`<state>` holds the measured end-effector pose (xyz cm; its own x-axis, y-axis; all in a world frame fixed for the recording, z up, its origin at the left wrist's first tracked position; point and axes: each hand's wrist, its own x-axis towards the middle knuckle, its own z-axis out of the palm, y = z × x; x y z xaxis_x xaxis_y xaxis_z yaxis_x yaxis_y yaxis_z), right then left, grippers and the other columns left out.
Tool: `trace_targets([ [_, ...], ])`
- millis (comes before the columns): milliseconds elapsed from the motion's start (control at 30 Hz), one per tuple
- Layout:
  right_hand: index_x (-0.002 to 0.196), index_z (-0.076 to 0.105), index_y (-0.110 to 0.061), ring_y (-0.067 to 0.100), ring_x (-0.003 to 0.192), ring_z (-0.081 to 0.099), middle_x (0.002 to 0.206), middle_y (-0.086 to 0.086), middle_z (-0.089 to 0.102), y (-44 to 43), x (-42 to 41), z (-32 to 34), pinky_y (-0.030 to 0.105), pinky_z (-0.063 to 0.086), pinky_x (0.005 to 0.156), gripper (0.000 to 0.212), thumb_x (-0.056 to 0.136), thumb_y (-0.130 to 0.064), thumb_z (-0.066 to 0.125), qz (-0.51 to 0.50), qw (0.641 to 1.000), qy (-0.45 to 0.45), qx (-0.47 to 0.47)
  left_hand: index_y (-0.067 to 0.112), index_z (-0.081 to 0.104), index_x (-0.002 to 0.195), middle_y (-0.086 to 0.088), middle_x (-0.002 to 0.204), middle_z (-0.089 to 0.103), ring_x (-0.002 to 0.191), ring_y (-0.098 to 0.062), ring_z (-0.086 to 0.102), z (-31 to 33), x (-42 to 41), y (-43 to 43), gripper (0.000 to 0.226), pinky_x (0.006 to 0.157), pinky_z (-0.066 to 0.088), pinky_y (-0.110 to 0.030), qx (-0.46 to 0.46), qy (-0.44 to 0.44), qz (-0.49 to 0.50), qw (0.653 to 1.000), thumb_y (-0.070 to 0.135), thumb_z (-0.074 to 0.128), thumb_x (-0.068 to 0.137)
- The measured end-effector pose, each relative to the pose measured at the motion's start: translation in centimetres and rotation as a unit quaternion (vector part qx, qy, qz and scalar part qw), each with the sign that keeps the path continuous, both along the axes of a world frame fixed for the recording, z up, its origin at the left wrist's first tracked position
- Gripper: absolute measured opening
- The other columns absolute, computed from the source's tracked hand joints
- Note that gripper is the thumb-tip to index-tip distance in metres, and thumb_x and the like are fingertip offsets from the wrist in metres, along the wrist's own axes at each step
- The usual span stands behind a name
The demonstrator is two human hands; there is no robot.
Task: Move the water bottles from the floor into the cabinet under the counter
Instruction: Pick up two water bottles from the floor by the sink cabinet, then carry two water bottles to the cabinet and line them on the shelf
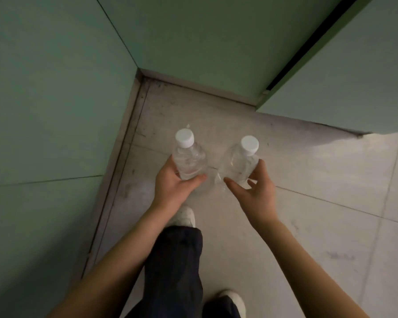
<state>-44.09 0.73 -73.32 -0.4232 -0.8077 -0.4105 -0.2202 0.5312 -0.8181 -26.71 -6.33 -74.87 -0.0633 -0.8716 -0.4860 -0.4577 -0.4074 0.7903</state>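
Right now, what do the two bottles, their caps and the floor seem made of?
Left bottle and right bottle: clear plastic, seemingly; the floor shows through. Left cap and right cap: white, opaque, probably plastic. Floor: pale matte tiles, perhaps ceramic; grout lines, scuffs.

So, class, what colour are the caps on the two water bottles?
White, both the left cap and the right cap; head view.

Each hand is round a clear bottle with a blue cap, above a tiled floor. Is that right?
Not quite: the caps are white, not blue. The head view shows the left hand round the left bottle and the right hand round the right bottle, above the tiled floor.
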Motion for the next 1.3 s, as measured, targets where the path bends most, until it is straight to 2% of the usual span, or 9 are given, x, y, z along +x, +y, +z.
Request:
trace_targets([
  [133, 0.113, 0.051, -0.036, 0.001, 0.104, 0.06, 0.11, -0.024, 0.061, 3.8, 1.4, 8.4, 0.014, 0.046, 0.083, 0.051, 0.076, -0.025, 0.084, 0.018, 0.999, -0.013, 0.031, 0.02, 0.064, 0.112, 0.013, 0.098, 0.071, 0.091, 0.004, 0.067, 9.0, 2.6, 3.2, 0.054, 0.08, 0.055, -0.021, 0.028, -0.015, 0.001, 0.999, 0.02, 0.09, 0.065],
  [233, 0.104, 0.05, -0.047, 0.002, 0.101, 0.062, 0.108, -0.02, 0.065, 5.5, 1.8, 17.4, 0.022, 0.05, 0.084, 0.051, 0.073, -0.027, 0.086, 0.023, 0.998, -0.029, 0.052, 0.022, 0.064, 0.111, 0.012, 0.098, 0.072, 0.09, 0.002, 0.067, 17.7, 3.7, 4.4, 0.054, 0.08, 0.055, -0.024, 0.049, -0.015, 0.002, 0.999, 0.021, 0.09, 0.064],
  [400, 0.1, 0.056, -0.033, 0.004, 0.097, 0.064, 0.1, -0.017, 0.068, 7.0, 2.0, 36.3, 0.031, 0.054, 0.089, 0.043, 0.072, -0.02, 0.086, 0.027, 0.997, -0.055, 0.045, 0.034, 0.06, 0.098, 0.016, 0.094, 0.071, 0.087, 0.006, 0.066, 36.7, 4.0, 6.1, 0.048, 0.076, 0.051, -0.016, 0.035, -0.016, -0.01, 0.999, 0.021, 0.091, 0.063],
  [633, 0.108, 0.058, -0.033, 0.003, 0.098, 0.064, 0.105, -0.012, 0.07, 8.7, 2.2, 62.4, 0.02, 0.05, 0.09, 0.052, 0.07, -0.018, 0.089, 0.02, 0.997, -0.063, -0.05, 0.024, 0.065, 0.104, 0.013, 0.09, 0.075, 0.084, -0.001, 0.071, 62.9, 4.1, 7.7, 0.05, 0.073, 0.055, -0.019, -0.043, 0.016, -0.023, 0.999, 0.022, 0.092, 0.062],
  [767, 0.108, 0.062, -0.027, 0.016, 0.104, 0.068, 0.104, -0.004, 0.073, 8.4, 2.2, 72.6, 0.037, 0.052, 0.096, 0.048, 0.071, -0.013, 0.088, 0.006, 0.988, -0.093, -0.123, 0.031, 0.065, 0.097, 0.025, 0.084, 0.072, 0.077, 0.006, 0.067, 74.5, 4.3, 7.6, 0.041, 0.066, 0.048, -0.007, -0.123, 0.039, -0.007, 0.992, 0.021, 0.091, 0.066],
  [833, 0.107, 0.062, -0.025, 0.021, 0.1, 0.07, 0.104, 0.002, 0.073, 7.7, 2.2, 76.4, 0.04, 0.056, 0.09, 0.043, 0.072, -0.013, 0.086, 0.007, 0.983, -0.107, -0.15, 0.03, 0.066, 0.096, 0.024, 0.084, 0.072, 0.077, 0.007, 0.066, 79.0, 4.4, 7.4, 0.037, 0.064, 0.047, -0.006, -0.14, 0.067, 0.005, 0.988, 0.025, 0.089, 0.068],
  [967, 0.109, 0.061, -0.013, 0.02, 0.088, 0.073, 0.1, 0.009, 0.072, 5.3, 2.4, 81.7, 0.026, 0.056, 0.073, 0.041, 0.077, 0.002, 0.081, 0.016, 0.969, -0.126, -0.213, 0.032, 0.067, 0.092, 0.012, 0.086, 0.074, 0.079, 0.001, 0.068, 84.4, 4.7, 6.1, 0.043, 0.064, 0.049, -0.009, -0.16, 0.124, 0.037, 0.979, 0.056, 0.074, 0.057],
  [1100, 0.108, 0.063, -0.014, 0.024, 0.09, 0.074, 0.098, 0.009, 0.076, 2.9, 3.3, 82.9, 0.029, 0.057, 0.074, 0.036, 0.079, 0.001, 0.079, 0.012, 0.965, -0.136, -0.222, 0.028, 0.069, 0.095, 0.004, 0.086, 0.075, 0.08, -0.014, 0.071, 84.6, 5.5, 4.3, 0.041, 0.067, 0.059, -0.028, -0.153, 0.148, 0.035, 0.976, 0.053, 0.074, 0.062],
  [1300, 0.102, 0.066, -0.014, 0.027, 0.085, 0.075, 0.092, 0.005, 0.077, -1.4, 4.7, 81.5, 0.032, 0.059, 0.068, 0.034, 0.075, -0.001, 0.082, 0.02, 0.974, -0.128, -0.188, 0.031, 0.066, 0.09, 0.012, 0.084, 0.072, 0.075, -0.003, 0.068, 83.3, 7.4, 2.1, 0.038, 0.066, 0.052, -0.026, -0.146, 0.101, 0.086, 0.98, 0.053, 0.075, 0.06],
])
